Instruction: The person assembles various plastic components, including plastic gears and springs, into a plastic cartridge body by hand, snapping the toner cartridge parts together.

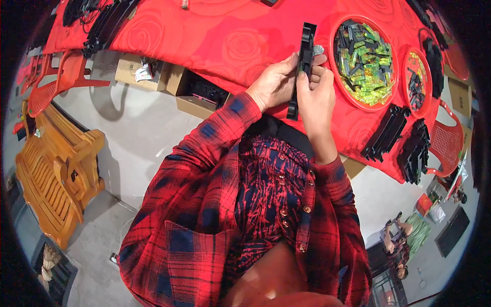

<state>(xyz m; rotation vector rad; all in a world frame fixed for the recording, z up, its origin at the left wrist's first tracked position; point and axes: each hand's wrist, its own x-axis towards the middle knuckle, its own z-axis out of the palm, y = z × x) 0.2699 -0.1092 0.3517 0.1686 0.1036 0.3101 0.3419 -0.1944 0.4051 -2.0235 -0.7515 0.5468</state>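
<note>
A long, narrow black plastic strip (307, 43) is held upright over the table's near edge, between my two hands. My left hand (276, 84) is closed around its left side, the fingers partly hidden behind it. On the other side my right hand (318, 92) grips the strip with its thumb pressed on the face and its fingers curled. A small grey shiny thing (318, 49) shows by the right fingertips; I cannot tell what it is. Just right of that hand stands a round red basket (368, 108) full of small yellow-green and black plastic pieces (373, 69).
A smaller red basket (407, 97) with similar pieces sits farther right. Stacks of black strips (386, 133) lie at the right edge of the red tablecloth (245, 46), more strips (107, 25) at far left. Cardboard boxes (197, 105), red chairs (56, 89) and a wooden bench (51, 179) stand around.
</note>
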